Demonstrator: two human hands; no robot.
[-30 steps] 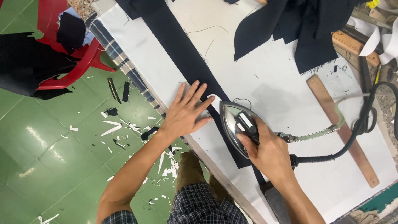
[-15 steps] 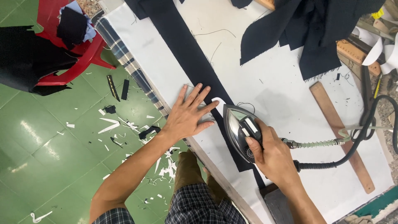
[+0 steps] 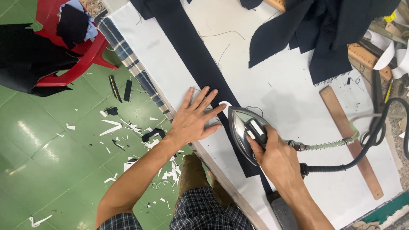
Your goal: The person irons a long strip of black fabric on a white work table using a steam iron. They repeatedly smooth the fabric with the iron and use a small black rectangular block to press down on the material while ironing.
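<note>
A long dark navy fabric strip (image 3: 194,55) lies diagonally across the white ironing table (image 3: 294,98). My left hand (image 3: 194,120) lies flat on the table with fingers spread, its fingertips touching the strip's edge. My right hand (image 3: 272,155) grips the black handle of a silver steam iron (image 3: 243,130), which rests on the strip just right of my left fingertips. A small white piece (image 3: 224,103) shows at the iron's tip. A grey-green hose and black cable (image 3: 341,145) run from the iron toward the right.
A wooden ruler (image 3: 351,140) lies right of the iron. A pile of dark fabric (image 3: 324,34) sits at the table's far side. A red plastic chair (image 3: 64,38) with dark cloth stands on the green floor, which is littered with fabric scraps (image 3: 128,132).
The iron and my right hand have slid slightly up the strip toward my left fingertips. My left hand stays pressed flat in about the same place.
</note>
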